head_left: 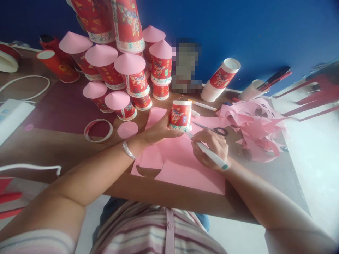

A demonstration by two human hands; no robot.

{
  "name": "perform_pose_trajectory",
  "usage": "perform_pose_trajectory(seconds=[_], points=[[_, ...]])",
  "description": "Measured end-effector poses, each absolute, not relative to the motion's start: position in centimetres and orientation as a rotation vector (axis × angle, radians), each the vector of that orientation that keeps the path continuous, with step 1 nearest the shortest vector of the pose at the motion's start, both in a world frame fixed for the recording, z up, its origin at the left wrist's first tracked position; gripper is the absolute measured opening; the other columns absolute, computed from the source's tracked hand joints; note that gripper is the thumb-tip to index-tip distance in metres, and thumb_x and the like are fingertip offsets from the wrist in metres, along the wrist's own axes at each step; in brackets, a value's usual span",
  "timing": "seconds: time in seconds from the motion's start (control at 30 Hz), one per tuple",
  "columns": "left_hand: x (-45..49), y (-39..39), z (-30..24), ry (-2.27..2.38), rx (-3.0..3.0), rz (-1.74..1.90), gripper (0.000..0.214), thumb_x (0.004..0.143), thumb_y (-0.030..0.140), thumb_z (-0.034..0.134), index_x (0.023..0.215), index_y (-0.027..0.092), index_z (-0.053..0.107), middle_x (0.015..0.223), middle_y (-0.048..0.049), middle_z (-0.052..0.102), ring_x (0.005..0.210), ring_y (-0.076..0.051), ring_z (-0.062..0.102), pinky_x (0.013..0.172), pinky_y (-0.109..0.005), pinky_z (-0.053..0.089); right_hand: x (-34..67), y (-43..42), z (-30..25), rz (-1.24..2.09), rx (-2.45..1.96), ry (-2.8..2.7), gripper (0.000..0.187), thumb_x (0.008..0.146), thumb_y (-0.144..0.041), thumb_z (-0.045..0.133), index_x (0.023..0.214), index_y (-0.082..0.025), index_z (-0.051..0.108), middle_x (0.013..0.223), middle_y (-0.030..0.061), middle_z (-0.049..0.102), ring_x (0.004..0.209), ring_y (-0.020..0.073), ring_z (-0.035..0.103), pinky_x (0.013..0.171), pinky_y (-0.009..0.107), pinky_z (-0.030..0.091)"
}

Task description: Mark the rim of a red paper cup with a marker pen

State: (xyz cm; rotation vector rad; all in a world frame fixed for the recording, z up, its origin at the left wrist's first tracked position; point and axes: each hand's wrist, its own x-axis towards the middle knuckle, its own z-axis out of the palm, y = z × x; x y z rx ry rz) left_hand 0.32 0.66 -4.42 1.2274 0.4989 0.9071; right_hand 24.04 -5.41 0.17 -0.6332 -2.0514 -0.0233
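Note:
My left hand (164, 128) is wrapped round a red-and-white paper cup (180, 113) with a printed picture and green drawn marks along its lower white band. In my right hand (212, 148) is a white marker (212, 155) with a green end, its tip at or very near the cup's lower band. Beneath both hands lie pink paper sheets (190, 173), one with a round cut-out at its left. A pair of scissors (219, 131) rests on the paper just beyond my right hand. A pink paper disc (127, 130) lies left of the cup.
Decorated cups with pink cone tops (129, 64) stand stacked at the back left. A tilted cup stack (219, 79) and a pen cup (253, 90) are behind. Pink paper scraps (254, 123) heap at the right. A tape roll (98, 130) lies left, a white box (14, 118) farther left.

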Motion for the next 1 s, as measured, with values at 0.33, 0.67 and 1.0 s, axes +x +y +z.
perform_pose_trajectory(seconds=[0.33, 0.67, 1.0], points=[[0.5, 0.7, -4.4, 0.481, 1.205, 0.915, 0.077, 0.084, 0.044, 0.111, 0.148, 0.030, 0.071, 0.145, -0.0144, 0.082, 0.137, -0.035, 0.080, 0.110, -0.045, 0.067, 24.1, -5.3, 0.0, -0.060, -0.608, -2.068, 0.025, 0.107, -0.005, 0.067, 0.117, -0.028, 0.068, 0.086, -0.0022, 0.078, 0.068, 0.0188, 0.079, 0.058, 0.032, 0.066], [0.4, 1.1, -4.4, 0.380, 1.204, 0.958, 0.062, 0.086, 0.043, 0.110, 0.136, 0.027, 0.079, 0.128, -0.0116, 0.086, 0.127, -0.032, 0.081, 0.114, -0.044, 0.063, 24.5, -5.3, -0.5, -0.059, -0.725, -1.986, 0.019, 0.111, -0.012, 0.070, 0.122, -0.028, 0.071, 0.102, 0.0035, 0.085, 0.093, 0.0241, 0.090, 0.076, 0.037, 0.074], [0.8, 0.8, -3.2, 0.405, 1.218, 0.908, 0.074, 0.084, 0.045, 0.112, 0.146, 0.027, 0.076, 0.128, -0.0129, 0.086, 0.132, -0.036, 0.082, 0.111, -0.045, 0.066, 24.7, -5.4, -0.5, -0.046, -0.718, -2.020, 0.026, 0.108, -0.009, 0.072, 0.126, -0.027, 0.073, 0.105, 0.0046, 0.089, 0.097, 0.0257, 0.093, 0.080, 0.036, 0.077]])
